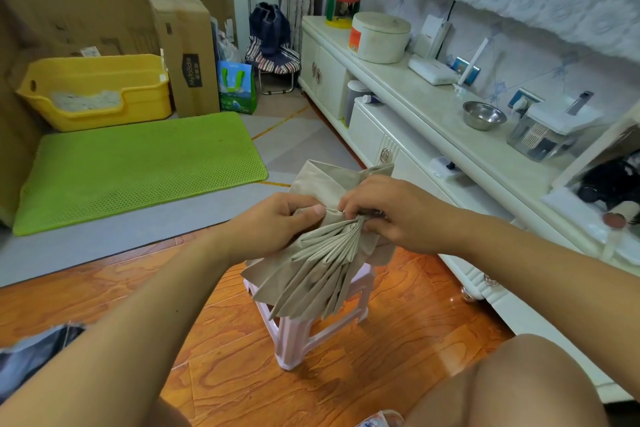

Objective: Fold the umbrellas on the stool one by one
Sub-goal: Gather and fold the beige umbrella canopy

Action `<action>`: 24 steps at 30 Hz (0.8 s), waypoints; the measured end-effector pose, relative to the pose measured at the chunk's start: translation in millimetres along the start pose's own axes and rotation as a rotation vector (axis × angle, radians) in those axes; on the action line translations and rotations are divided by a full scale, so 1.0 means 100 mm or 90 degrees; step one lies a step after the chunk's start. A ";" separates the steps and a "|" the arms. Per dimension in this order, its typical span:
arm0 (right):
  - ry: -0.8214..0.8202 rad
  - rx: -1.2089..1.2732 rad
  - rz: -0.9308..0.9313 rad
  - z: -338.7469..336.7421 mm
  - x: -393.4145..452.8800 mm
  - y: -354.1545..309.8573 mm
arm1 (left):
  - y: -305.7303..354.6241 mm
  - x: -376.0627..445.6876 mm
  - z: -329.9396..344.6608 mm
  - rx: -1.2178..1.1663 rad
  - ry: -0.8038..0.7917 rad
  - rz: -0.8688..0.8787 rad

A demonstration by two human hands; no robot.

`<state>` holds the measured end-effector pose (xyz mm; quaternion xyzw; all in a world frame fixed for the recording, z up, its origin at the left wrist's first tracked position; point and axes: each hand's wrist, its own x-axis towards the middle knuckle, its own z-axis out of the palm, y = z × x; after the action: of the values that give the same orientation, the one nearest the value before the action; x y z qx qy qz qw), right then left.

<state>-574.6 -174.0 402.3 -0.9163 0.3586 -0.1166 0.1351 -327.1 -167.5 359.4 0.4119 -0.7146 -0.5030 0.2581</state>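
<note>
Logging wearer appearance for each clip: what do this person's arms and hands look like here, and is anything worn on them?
Both arms are bare from the frame edge to the wrist: no sleeves in view. The left hand and right hand have no gloves, and no rings, watch or bracelets are visible. Nails look short and unpainted where they show.

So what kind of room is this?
Most likely a living room in a home: a long white cabinet along the wall, a yellow litter tray with a green mat, and wood-pattern flooring.
</note>
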 end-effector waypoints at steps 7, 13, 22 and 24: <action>0.027 0.019 0.045 0.00 -0.01 0.05 | 0.23 -0.37 0.14 0.194 0.016 0.014; 0.074 0.003 0.052 0.05 0.06 0.01 | 0.26 -0.37 0.66 0.481 0.259 0.085; 0.041 0.021 0.021 0.08 0.05 -0.08 | -0.06 -0.17 0.24 0.434 0.342 0.105; 0.038 0.026 0.012 0.08 0.04 -0.09 | -0.09 -0.15 0.17 0.427 0.288 0.126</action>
<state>-563.6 -169.1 397.9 -0.9061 0.3686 -0.1495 0.1438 -329.1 -147.7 345.5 0.5027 -0.8003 -0.1119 0.3070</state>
